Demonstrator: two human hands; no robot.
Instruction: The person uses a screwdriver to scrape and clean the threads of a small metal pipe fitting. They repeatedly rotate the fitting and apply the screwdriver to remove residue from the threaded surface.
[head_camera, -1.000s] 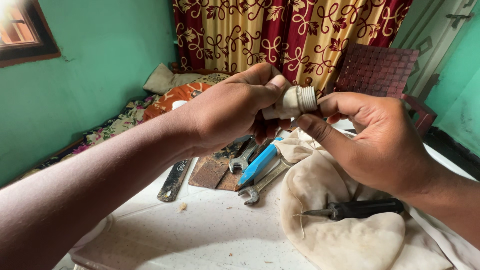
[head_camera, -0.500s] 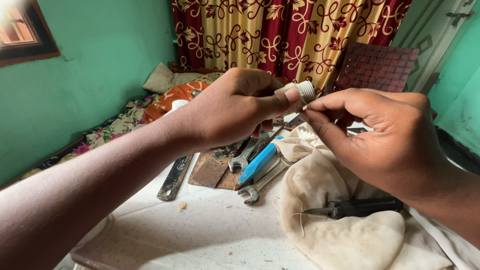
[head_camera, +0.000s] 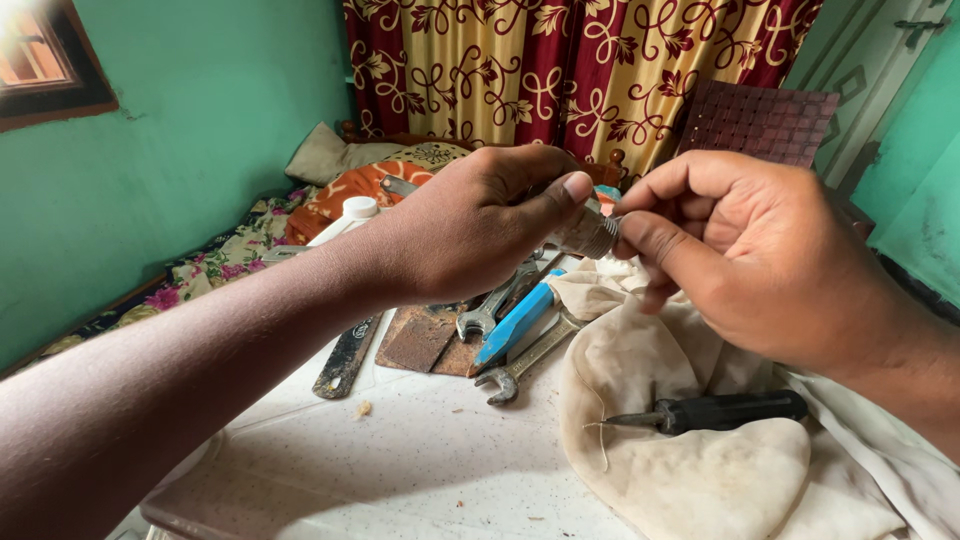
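White tabletop (head_camera: 420, 470), centre frame: left hand (head_camera: 470, 225) and right hand (head_camera: 760, 255) both pinch a small threaded metal fitting (head_camera: 588, 232) above wrenches (head_camera: 510, 330) and cloth (head_camera: 690, 470).

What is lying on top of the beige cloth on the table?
A black-handled screwdriver lies on the beige cloth. Whatever is under the cloth's folds is covered.
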